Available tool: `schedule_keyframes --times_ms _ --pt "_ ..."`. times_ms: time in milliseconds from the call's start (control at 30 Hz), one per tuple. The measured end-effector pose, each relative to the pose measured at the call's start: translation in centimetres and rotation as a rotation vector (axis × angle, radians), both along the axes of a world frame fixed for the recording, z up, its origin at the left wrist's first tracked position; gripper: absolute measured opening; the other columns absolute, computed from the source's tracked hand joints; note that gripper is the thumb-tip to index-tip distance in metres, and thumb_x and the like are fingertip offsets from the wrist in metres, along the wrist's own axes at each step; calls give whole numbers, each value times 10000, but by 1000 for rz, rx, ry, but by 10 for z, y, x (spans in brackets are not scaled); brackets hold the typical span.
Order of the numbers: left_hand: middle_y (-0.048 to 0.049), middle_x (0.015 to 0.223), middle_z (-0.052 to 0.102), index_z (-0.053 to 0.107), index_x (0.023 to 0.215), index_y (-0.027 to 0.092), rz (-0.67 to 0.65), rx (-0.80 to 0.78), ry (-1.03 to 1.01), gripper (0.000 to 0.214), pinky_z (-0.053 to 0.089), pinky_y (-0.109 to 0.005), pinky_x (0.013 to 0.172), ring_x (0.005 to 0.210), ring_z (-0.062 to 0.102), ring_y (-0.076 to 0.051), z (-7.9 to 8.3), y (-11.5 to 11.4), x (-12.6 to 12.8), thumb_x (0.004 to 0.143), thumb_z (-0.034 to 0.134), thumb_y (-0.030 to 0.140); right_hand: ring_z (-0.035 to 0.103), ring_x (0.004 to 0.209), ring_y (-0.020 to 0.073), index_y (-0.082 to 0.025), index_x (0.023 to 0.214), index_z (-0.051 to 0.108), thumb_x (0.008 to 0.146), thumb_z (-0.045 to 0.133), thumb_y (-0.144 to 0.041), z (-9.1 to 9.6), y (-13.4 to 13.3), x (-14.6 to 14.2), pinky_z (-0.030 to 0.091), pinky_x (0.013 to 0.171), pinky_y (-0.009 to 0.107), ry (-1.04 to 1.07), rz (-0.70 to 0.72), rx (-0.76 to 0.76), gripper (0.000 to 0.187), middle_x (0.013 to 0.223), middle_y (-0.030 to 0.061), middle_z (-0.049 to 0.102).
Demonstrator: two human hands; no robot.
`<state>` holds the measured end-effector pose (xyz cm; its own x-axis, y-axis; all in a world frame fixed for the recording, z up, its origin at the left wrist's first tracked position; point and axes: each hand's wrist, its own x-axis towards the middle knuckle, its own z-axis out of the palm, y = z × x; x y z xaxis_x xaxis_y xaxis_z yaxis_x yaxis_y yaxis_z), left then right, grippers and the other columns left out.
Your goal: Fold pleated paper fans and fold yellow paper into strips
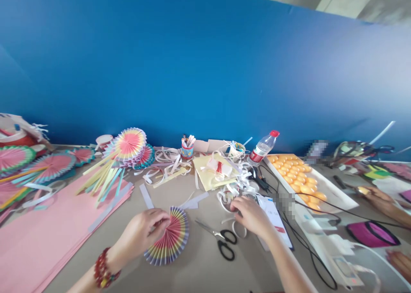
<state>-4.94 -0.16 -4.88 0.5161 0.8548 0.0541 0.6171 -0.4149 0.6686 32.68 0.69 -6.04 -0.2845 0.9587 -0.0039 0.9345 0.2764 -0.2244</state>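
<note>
My left hand [146,231] is closed on a pleated rainbow paper fan [173,239] that lies half spread on the grey table [199,267]. My right hand [250,214] rests palm down, fingers curled, at the edge of a heap of white paper strips [234,186]; what its fingers hold is hidden. Black-handled scissors [221,237] lie between the two hands. A red bead bracelet [103,269] is on my left wrist.
Pink paper sheets [48,229] cover the left. Finished fans on sticks [128,145] lie behind them. At the back stand a pen cup [186,147] and a water bottle [263,147]. A white tray of orange pieces [298,175], cables and another person's hand [380,199] are on the right.
</note>
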Motion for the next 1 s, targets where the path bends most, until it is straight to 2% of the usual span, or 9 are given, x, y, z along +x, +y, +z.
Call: schedule_keyframes --times_ms 67,200,333,400,533,633,767,933,1000 --pt "-54 950 728 693 985 238 -28 12 -25 238 478 -247 747 830 675 -186 2 1 4 956 459 271 609 963 257 -220 803 663 685 532 0 1 -1 3 445 824 346 5 29 -12 281 911 45 688" --pt "-51 948 724 687 999 238 -79 17 -14 252 467 -252 766 855 670 -186 7 4 10 974 442 289 613 1012 237 -240 896 695 760 469 -18 7 0 9 457 886 350 41 67 -28 345 990 45 708" --pt "-44 925 721 684 1003 241 -114 9 -32 256 454 -253 752 837 663 -181 10 7 13 979 434 292 629 993 245 -242 1007 692 856 398 -87 11 1 16 479 850 361 119 21 -42 365 994 63 712" --pt "-43 917 718 684 1004 242 -123 9 -37 256 451 -253 747 828 660 -180 10 8 14 979 434 294 627 994 240 -242 1032 678 827 401 -65 9 0 18 477 848 354 128 8 -42 388 1005 62 703" --pt "-43 906 711 673 991 233 -136 8 -27 261 448 -253 746 821 657 -176 10 9 15 987 421 300 584 1046 252 -235 865 668 669 452 11 2 -2 19 449 888 362 37 31 -12 381 1001 57 678" --pt "-41 883 706 669 969 229 -145 12 -31 262 450 -249 736 802 658 -169 11 10 15 990 416 295 586 992 258 -228 783 650 725 523 -42 5 -2 23 455 855 367 53 34 -27 233 935 57 662" --pt "-49 880 709 675 971 223 -159 27 -28 255 459 -252 738 803 662 -173 13 11 14 986 427 279 609 921 233 -232 833 664 861 577 -255 25 6 30 461 850 353 362 -3 -33 93 939 54 652" --pt "-60 887 709 676 970 212 -145 57 -70 247 485 -266 744 811 664 -180 17 15 17 985 437 273 623 805 218 -207 814 622 907 546 -484 40 27 18 469 787 328 987 -248 105 302 792 38 672" --pt "-61 934 701 668 969 212 -126 87 -115 224 500 -278 771 849 664 -182 18 18 20 979 447 243 604 745 199 -210 808 590 914 530 -508 39 33 3 460 731 306 1039 -298 176 323 732 19 649"
